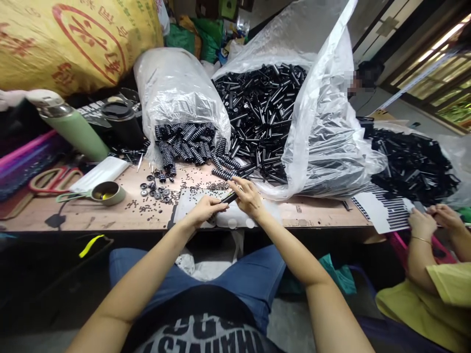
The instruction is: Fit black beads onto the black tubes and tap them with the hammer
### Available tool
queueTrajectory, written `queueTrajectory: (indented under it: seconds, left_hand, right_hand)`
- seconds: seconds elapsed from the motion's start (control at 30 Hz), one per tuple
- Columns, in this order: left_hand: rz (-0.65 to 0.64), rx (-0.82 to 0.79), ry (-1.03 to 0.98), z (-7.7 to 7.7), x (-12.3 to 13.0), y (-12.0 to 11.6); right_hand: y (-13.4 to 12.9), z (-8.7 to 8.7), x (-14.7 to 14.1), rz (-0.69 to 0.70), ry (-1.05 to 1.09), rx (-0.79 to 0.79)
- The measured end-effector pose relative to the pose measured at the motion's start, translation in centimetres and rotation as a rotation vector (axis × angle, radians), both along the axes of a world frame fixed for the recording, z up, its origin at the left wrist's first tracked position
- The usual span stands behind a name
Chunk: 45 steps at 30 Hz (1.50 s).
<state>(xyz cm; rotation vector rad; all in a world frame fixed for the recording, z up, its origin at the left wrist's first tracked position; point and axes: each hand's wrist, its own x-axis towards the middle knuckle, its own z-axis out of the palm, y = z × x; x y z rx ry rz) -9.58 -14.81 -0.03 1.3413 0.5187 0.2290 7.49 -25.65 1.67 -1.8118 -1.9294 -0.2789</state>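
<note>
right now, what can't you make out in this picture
Black tube, head view: full length, hidden by left hand and right hand.
Tiny dark bits, head view: too small to identify.
Yellow sack, head view: cut off by left and top edges.
Co-worker's sleeve, head view: cut off by right edge.

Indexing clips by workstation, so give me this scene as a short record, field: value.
Left grip: on near end of a slim black piece
Right grip: on the same piece, toward its far end
Below piece: whitish sheet on the worktable
Beyond: bag of ridged pieces; open bag of smooth black pieces
Left side: green cup, red-handled scissors, green bottle
Right side: co-worker in yellow
</note>
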Motion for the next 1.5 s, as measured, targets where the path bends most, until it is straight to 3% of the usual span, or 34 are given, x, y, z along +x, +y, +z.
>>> queueTrajectory:
  seconds: [0.1, 0.2, 0.27, 0.4, 0.47, 0.57, 0.63, 0.7, 0.8, 0.87, 0.93, 1.0, 1.1, 1.17, 1.23, 1.37, 1.43, 1.5]
  left_hand:
    - [0.206, -0.059, -0.079, -0.6, 0.1, -1.4]
    - [0.227, 0.056, -0.103, -1.4, 0.2, -2.6]
    - [0.181, 0.251, -0.092, -1.9, 0.1, -3.2]
    - [0.162, 0.911, 0.036, -3.1, -0.1, -3.8]
    - [0.075, 1.182, 0.147, -3.7, 0.0, -3.9]
    - [-0.074, 1.374, 0.249, -4.2, 0.3, -4.0]
    - [-0.096, 1.366, 0.265, -4.3, 0.6, -3.8]
    - [-0.035, 1.213, 0.238, -3.9, 0.7, -3.4]
    - [0.064, 0.702, 0.130, -2.6, 0.4, -2.8]
    - [-0.009, 0.364, 0.070, -1.6, -0.2, -2.8]
    - [-0.076, 0.219, 0.042, -0.6, -0.9, -3.0]
    - [0.024, 0.317, -0.001, -0.1, -1.5, -3.4]
    - [0.288, 0.697, -0.147, -0.3, -2.2, -3.8]
    - [0.289, 0.910, -0.259, -0.9, -2.4, -4.1]
    - [0.220, 1.020, -0.319, -1.6, -2.4, -4.4]
    - [0.175, 1.042, -0.248, -2.3, -2.5, -4.8]
    - [0.189, 0.941, -0.206, -2.2, -2.6, -4.9]
    - [0.227, 0.722, -0.190, -1.8, -2.8, -4.8]
  right_hand:
    - [-0.6, 1.0, -2.8, -0.099, 0.136, -0.053]
    - [-1.0, 1.0, -4.9, -0.172, 0.203, -0.134]
    - [-1.2, 0.5, -5.4, -0.234, 0.267, -0.159]
    - [-2.5, -1.4, -4.4, -0.346, 0.406, -0.138]
    - [-3.6, -2.4, -3.4, -0.396, 0.423, -0.126]
    - [-5.6, -3.3, -2.0, -0.452, 0.435, -0.115]
    - [-6.6, -3.2, -1.5, -0.454, 0.446, -0.093]
    - [-7.2, -2.7, -1.5, -0.380, 0.458, -0.088]
    - [-7.1, -1.3, -2.5, -0.158, 0.475, -0.118]
    - [-6.6, -0.5, -3.6, -0.002, 0.490, -0.155]
    - [-6.0, 0.0, -4.6, 0.093, 0.548, -0.197]
    - [-5.5, 0.0, -5.5, 0.071, 0.714, -0.215]
    - [-4.9, -0.5, -6.5, -0.112, 1.226, -0.252]
    - [-4.6, -0.7, -7.2, -0.162, 1.602, -0.328]
    - [-4.2, -0.5, -7.9, -0.132, 1.852, -0.409]
    - [-3.1, 0.0, -9.0, -0.157, 2.023, -0.437]
    - [-2.7, -0.2, -8.8, -0.243, 1.992, -0.326]
    - [-2.6, -0.7, -7.9, -0.347, 1.858, -0.170]
